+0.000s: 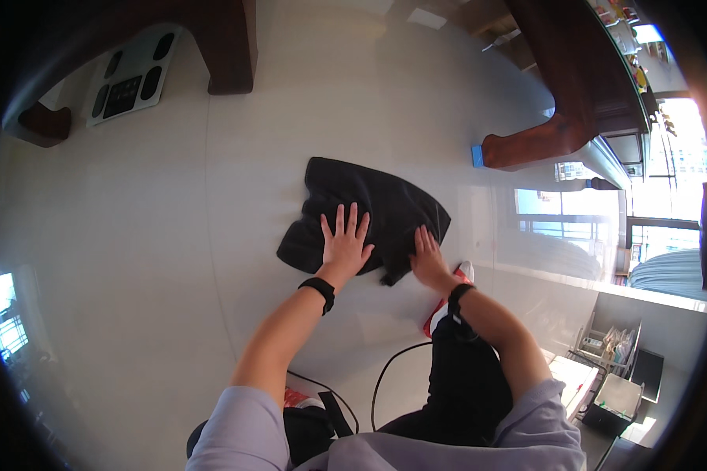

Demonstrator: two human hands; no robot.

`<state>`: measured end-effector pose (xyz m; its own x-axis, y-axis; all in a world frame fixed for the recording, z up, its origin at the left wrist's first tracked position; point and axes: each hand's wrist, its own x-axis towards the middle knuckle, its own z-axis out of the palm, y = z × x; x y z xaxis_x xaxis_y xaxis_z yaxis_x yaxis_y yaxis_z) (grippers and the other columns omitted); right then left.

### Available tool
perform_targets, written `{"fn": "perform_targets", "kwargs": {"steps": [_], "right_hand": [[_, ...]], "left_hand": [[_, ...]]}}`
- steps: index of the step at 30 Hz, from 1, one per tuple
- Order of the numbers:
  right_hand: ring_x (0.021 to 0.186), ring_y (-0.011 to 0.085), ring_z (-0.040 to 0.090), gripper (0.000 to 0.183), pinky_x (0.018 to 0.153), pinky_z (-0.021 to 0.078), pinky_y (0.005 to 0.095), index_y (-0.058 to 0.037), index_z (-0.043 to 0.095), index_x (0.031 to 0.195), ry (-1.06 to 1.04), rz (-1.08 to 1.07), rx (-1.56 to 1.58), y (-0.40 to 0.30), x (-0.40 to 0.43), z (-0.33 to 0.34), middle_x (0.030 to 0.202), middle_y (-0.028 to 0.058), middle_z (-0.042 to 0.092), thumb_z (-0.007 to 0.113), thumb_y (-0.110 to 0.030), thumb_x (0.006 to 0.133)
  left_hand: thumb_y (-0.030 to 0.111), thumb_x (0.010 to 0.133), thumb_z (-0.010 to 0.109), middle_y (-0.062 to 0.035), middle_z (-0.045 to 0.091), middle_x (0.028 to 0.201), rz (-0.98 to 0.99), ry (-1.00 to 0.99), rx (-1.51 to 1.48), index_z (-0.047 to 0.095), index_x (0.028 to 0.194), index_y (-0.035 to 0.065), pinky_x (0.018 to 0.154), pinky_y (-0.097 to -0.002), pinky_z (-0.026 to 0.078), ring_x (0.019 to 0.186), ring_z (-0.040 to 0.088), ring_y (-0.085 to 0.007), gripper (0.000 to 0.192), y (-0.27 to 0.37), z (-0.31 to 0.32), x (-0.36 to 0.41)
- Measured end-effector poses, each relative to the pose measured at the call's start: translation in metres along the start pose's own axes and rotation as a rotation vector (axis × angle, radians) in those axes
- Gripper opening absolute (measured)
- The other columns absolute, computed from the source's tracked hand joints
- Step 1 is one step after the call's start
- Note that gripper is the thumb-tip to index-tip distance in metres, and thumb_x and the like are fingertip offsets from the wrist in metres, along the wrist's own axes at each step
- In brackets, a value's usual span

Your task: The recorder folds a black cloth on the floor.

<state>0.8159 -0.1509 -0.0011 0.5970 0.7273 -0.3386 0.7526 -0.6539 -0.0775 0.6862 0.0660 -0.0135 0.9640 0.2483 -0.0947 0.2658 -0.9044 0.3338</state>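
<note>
A dark cloth [383,194] lies spread on the pale tiled floor [124,235], with its edges folded and uneven. My left hand [344,244] rests flat on its near left part, fingers spread. Toward the cloth's right end, my right hand [430,259] presses down with its fingers together and extended. Neither hand is visibly gripping the fabric. Each wrist wears a black band. What lies under the cloth is hidden.
Dark wooden furniture legs stand at the upper left [233,53] and right [530,144]. A bathroom scale [132,76] sits at upper left. A black cable [383,377] loops near my feet. Storage bins [615,400] are at lower right.
</note>
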Motion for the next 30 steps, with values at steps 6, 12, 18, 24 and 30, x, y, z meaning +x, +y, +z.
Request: {"fn": "perform_targets", "kwargs": {"steps": [6, 12, 18, 24, 30], "right_hand": [[0.135, 0.0446, 0.029, 0.072, 0.112, 0.0248, 0.0481, 0.0114, 0.032, 0.138, -0.146, -0.107, -0.314, -0.063, -0.016, 0.002, 0.146, 0.0284, 0.030, 0.056, -0.017, 0.077], [0.132, 0.0452, 0.033, 0.066, 0.111, 0.0262, 0.0490, 0.0098, 0.039, 0.133, 0.063, -0.234, 0.093, -0.097, 0.023, -0.007, 0.141, 0.0283, 0.037, 0.058, -0.020, 0.077], [0.136, 0.0415, 0.026, 0.076, 0.112, 0.0244, 0.0463, 0.0055, 0.029, 0.141, 0.148, -0.347, 0.196, -0.095, 0.120, -0.036, 0.147, 0.0245, 0.030, 0.061, -0.030, 0.081], [0.139, 0.0345, 0.025, 0.079, 0.115, 0.0191, 0.0425, 0.0021, 0.035, 0.139, 0.164, -0.608, 0.128, -0.077, 0.205, -0.053, 0.147, 0.0192, 0.032, 0.060, -0.044, 0.080], [0.135, 0.0315, 0.035, 0.073, 0.112, 0.0271, 0.0423, -0.0012, 0.042, 0.135, 0.255, -0.783, 0.196, -0.069, 0.244, -0.055, 0.143, 0.0160, 0.041, 0.061, -0.043, 0.079]], "left_hand": [[0.048, 0.087, 0.054, -0.0113, 0.019, 0.155, 0.071, 0.064, -0.103, 0.032, 0.147, 0.0204, 0.110, -0.0641, 0.010, 0.142, 0.018, -0.0350, 0.070, -0.014, -0.005, -0.004], [0.043, 0.080, 0.061, -0.0067, 0.034, 0.148, -0.102, 0.176, -0.106, 0.041, 0.142, 0.0246, 0.111, -0.0598, 0.014, 0.138, 0.028, -0.0293, 0.067, -0.027, -0.009, 0.008], [0.048, 0.088, 0.052, -0.0107, 0.031, 0.150, -0.541, 0.260, 0.099, 0.035, 0.146, 0.0220, 0.109, -0.0628, 0.014, 0.139, 0.026, -0.0346, 0.066, -0.042, -0.015, 0.009], [0.045, 0.093, 0.044, -0.0139, 0.029, 0.152, -0.662, 0.182, 0.067, 0.027, 0.149, 0.0223, 0.111, -0.0609, 0.009, 0.142, 0.020, -0.0363, 0.062, -0.041, -0.010, 0.010], [0.046, 0.097, 0.036, -0.0193, 0.024, 0.153, -0.899, 0.166, 0.099, 0.023, 0.151, 0.0182, 0.111, -0.0619, 0.009, 0.142, 0.016, -0.0400, 0.062, -0.018, -0.004, 0.040]]}}
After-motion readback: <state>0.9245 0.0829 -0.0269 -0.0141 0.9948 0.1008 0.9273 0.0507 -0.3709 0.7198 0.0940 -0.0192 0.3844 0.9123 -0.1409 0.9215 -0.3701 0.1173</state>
